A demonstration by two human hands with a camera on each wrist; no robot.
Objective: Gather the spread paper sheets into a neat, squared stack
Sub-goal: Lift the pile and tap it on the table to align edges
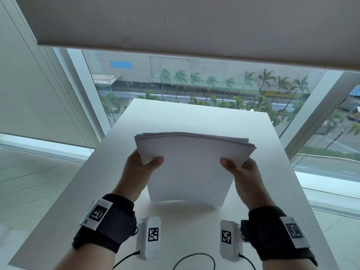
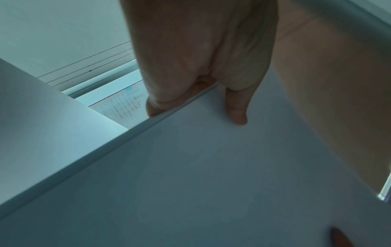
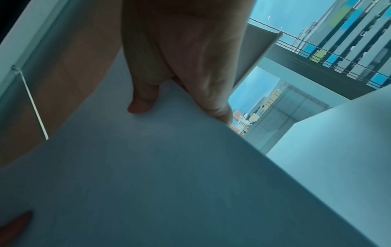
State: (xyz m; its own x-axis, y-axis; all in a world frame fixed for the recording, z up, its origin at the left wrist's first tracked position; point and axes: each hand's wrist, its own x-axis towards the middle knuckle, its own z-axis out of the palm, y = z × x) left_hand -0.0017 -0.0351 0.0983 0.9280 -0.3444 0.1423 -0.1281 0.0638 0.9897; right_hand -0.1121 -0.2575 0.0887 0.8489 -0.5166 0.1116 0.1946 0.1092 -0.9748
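A stack of white paper sheets [image 1: 191, 168] stands upright on its lower edge over the white table [image 1: 272, 191], tilted toward me. Its top edges are slightly uneven. My left hand [image 1: 144, 166] grips the stack's left side, thumb on the front face and fingers behind. My right hand [image 1: 239, 170] grips the right side the same way. In the left wrist view the left hand [image 2: 198, 103] pinches the paper [image 2: 190, 167] along its edge. The right wrist view shows the right hand [image 3: 180, 107] pinching the paper [image 3: 169, 167] likewise.
The table is narrow, and its far edge [image 1: 194, 106] meets a large window. Floor lies beyond the left edge. Two white tagged camera units [image 1: 150, 236] [image 1: 229, 238] with black cables hang at my wrists above the near table edge.
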